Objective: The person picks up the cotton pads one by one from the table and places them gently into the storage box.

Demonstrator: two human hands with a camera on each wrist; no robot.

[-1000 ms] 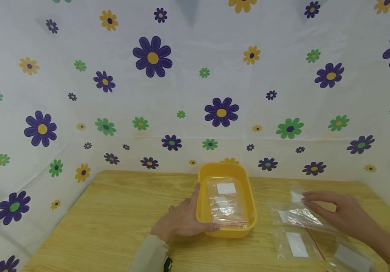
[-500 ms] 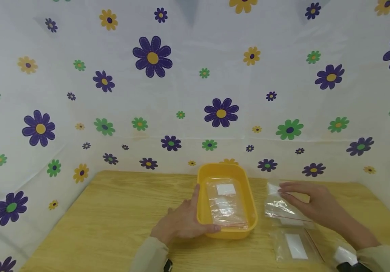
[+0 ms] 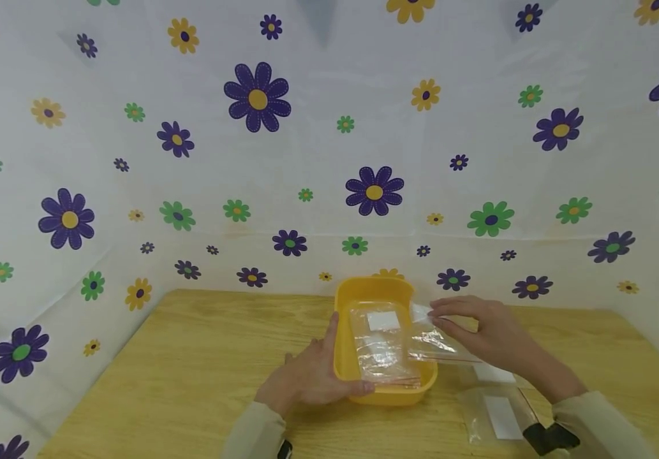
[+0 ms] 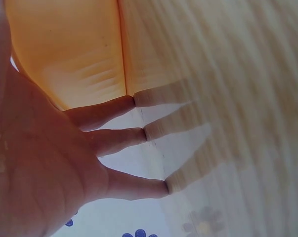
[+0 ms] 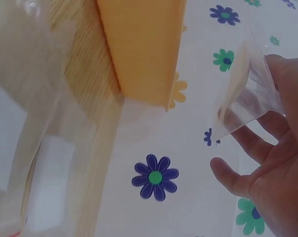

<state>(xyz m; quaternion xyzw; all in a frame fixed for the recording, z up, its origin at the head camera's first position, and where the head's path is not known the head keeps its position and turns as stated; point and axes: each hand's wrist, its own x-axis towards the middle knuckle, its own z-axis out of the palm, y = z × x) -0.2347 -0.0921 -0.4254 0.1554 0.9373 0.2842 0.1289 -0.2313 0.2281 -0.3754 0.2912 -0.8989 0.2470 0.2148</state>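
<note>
My left hand (image 3: 312, 376) rests against the left side of the yellow plastic bin (image 3: 386, 398), thumb laid over its near rim. In the left wrist view, three straight fingers (image 4: 131, 188) reach past the bin's wall to the wood tabletop. My right hand (image 3: 492, 331) pinches a clear zip-lock bag (image 3: 435, 343) with a white label by its far end. This bag hangs over the bin's right rim and hides part of it. Inside the bin lies another labelled zip-lock bag (image 3: 377, 350), flat, its red zip line toward me.
Right of the bin, a zip-lock bag (image 3: 503, 417) lies on the wooden table (image 3: 203, 376), overlapping another labelled bag (image 3: 496, 375) partly under my right forearm. Behind the table hangs a white cloth with flowers (image 3: 306, 146), close to the bin's far end.
My right hand has carried the pinched bag leftward, from above the other bags to the bin's right rim. My left hand and the bin have stayed in place.
</note>
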